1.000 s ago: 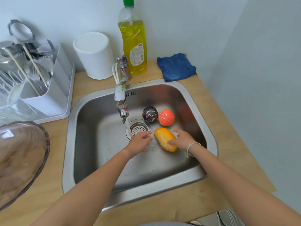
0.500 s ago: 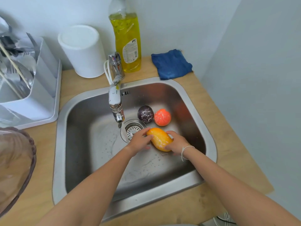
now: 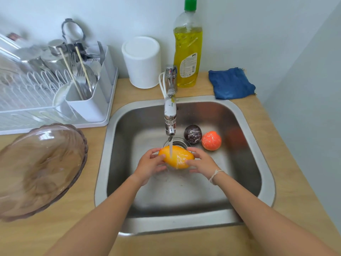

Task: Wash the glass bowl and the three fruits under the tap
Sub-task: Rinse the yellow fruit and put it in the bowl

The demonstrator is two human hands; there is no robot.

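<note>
1. Both hands are on the yellow mango [image 3: 176, 157], lifted over the sink [image 3: 245, 115] with the stream from the tap [image 3: 170, 115] falling on its top. The left hand [image 3: 150, 165] cups the left end, the right hand [image 3: 202, 162] cups the right end; each grip is closed around the fruit, fingertips on the skin.
2. Just beyond the right grip, on the sink floor, sit the dark purple fruit [image 3: 192, 134] and the orange fruit [image 3: 211, 140], touching or nearly so, both speckled with droplets.
3. Well off to the left of the left grip, the glass bowl [image 3: 39, 169] rests on the worktop [image 3: 287, 182], outside the sink.
4. The step in hand looks like rinsing the mango, and the water strikes only one band of it. To do it well, the person would likely roll the fruit between the palms so every side passes under the stream, and rub with the thumbs.
5. Wet skin is probably slippery, so a firm cupped hold from underneath seems wise, keeping the fruit low in the sink to limit splashing.
6. Judging by the layout, the other two fruits may still need attention.
</note>
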